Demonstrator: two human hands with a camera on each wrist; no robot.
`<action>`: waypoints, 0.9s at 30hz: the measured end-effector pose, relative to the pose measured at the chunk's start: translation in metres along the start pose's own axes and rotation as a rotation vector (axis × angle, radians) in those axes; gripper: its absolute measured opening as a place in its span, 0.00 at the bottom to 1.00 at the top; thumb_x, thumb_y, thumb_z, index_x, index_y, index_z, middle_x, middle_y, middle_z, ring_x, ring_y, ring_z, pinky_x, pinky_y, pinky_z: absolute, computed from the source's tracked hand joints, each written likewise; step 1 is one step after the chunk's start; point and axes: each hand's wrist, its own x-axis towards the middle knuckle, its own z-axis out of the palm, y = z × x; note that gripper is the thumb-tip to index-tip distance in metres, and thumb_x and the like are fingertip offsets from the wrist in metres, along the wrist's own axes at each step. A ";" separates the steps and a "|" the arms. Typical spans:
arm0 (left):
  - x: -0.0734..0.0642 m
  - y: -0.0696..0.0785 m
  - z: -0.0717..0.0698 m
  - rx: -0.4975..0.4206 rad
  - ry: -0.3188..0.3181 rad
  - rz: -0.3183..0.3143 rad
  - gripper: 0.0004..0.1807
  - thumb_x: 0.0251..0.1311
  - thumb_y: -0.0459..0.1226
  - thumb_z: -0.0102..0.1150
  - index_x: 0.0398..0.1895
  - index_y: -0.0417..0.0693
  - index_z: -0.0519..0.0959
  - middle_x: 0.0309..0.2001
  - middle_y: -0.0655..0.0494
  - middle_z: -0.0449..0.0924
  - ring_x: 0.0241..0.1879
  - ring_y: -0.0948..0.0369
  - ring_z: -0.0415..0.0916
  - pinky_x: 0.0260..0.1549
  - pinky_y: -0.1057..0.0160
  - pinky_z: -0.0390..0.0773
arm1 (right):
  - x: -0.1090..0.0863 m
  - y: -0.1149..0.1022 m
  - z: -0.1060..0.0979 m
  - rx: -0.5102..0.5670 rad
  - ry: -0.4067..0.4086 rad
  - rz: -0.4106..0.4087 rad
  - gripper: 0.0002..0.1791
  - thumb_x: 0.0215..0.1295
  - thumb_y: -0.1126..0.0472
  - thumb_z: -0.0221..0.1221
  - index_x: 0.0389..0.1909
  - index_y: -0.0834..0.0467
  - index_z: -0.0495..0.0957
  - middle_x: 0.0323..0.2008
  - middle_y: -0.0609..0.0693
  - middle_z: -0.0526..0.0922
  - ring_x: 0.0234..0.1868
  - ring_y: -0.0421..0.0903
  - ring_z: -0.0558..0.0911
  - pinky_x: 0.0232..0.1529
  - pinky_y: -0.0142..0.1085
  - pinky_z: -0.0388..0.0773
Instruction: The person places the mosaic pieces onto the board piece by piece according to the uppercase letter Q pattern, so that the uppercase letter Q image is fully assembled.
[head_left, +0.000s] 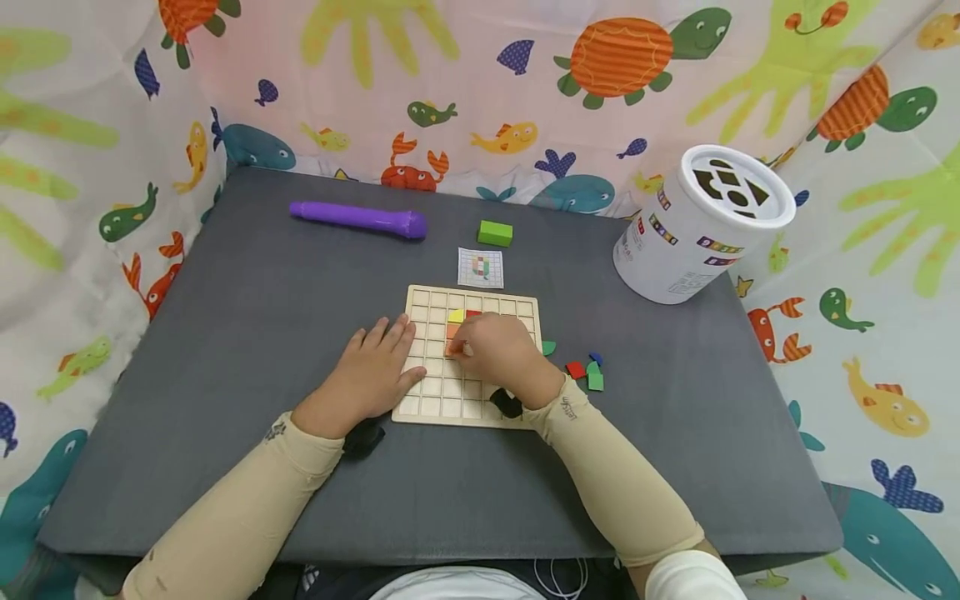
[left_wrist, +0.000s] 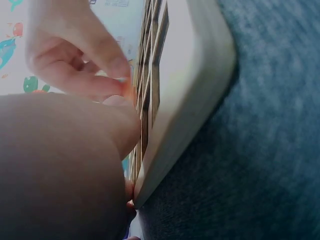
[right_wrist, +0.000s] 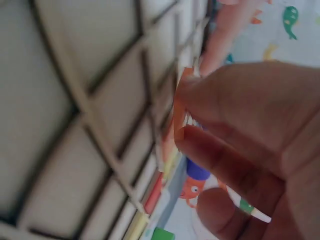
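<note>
A wooden grid board (head_left: 431, 408) lies on the table in front of me. My left hand (head_left: 369, 371) rests along its left edge, fingers extended and thumb over the grid. Over the board's middle, my right hand (head_left: 501, 346) pinches a thin orange tile (right_wrist: 179, 115) between thumb and finger, its edge right at the grid. Near the top of the board sit a yellow tile (head_left: 456, 316), a red tile (head_left: 473, 313) and an orange one (head_left: 452, 330). The right hand hides part of the grid from the head view.
A small pattern card (head_left: 481, 268) and a green block (head_left: 495, 233) lie beyond the board. To its right are several loose pieces, including a red one (head_left: 575, 370) and a green one (head_left: 595, 382). A purple microphone-shaped stick (head_left: 358, 218) lies back left; a white tub (head_left: 678, 242) stands back right.
</note>
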 end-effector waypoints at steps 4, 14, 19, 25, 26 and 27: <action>0.013 0.010 -0.010 0.036 0.013 0.022 0.45 0.83 0.58 0.45 0.87 0.38 0.49 0.86 0.42 0.45 0.83 0.39 0.43 0.77 0.34 0.49 | -0.005 0.010 -0.006 -0.018 0.024 0.016 0.03 0.68 0.58 0.73 0.38 0.46 0.94 0.43 0.41 0.90 0.43 0.42 0.87 0.41 0.40 0.86; 0.010 0.019 0.006 -0.003 -0.020 0.031 0.46 0.82 0.59 0.45 0.87 0.37 0.49 0.86 0.41 0.45 0.83 0.38 0.43 0.76 0.32 0.48 | -0.029 0.013 0.006 0.064 -0.036 -0.015 0.09 0.74 0.60 0.67 0.48 0.48 0.93 0.51 0.44 0.89 0.51 0.45 0.86 0.49 0.41 0.85; 0.012 0.019 0.000 -0.006 0.003 0.009 0.45 0.82 0.58 0.47 0.87 0.38 0.48 0.86 0.41 0.44 0.83 0.38 0.42 0.76 0.32 0.47 | -0.040 0.013 -0.003 0.032 0.082 -0.002 0.10 0.73 0.57 0.67 0.50 0.47 0.93 0.53 0.46 0.88 0.49 0.49 0.84 0.47 0.42 0.83; 0.003 0.017 0.000 -0.030 0.005 0.007 0.44 0.83 0.55 0.48 0.86 0.34 0.49 0.85 0.37 0.45 0.82 0.35 0.42 0.75 0.30 0.47 | -0.065 0.022 -0.012 0.104 0.091 0.085 0.13 0.76 0.55 0.64 0.55 0.50 0.91 0.57 0.48 0.87 0.56 0.51 0.84 0.55 0.45 0.82; 0.001 0.016 0.000 -0.033 0.001 0.007 0.44 0.83 0.55 0.48 0.86 0.34 0.49 0.85 0.36 0.45 0.82 0.35 0.42 0.75 0.29 0.47 | -0.070 0.025 -0.013 0.114 0.096 0.099 0.13 0.76 0.55 0.64 0.56 0.50 0.90 0.57 0.48 0.87 0.57 0.51 0.84 0.56 0.46 0.82; 0.000 0.015 0.000 -0.033 -0.006 0.007 0.44 0.83 0.55 0.47 0.86 0.34 0.49 0.85 0.36 0.45 0.82 0.34 0.42 0.75 0.29 0.47 | -0.076 0.028 -0.013 0.122 0.106 0.113 0.13 0.76 0.55 0.64 0.56 0.51 0.90 0.57 0.49 0.87 0.57 0.51 0.84 0.56 0.47 0.82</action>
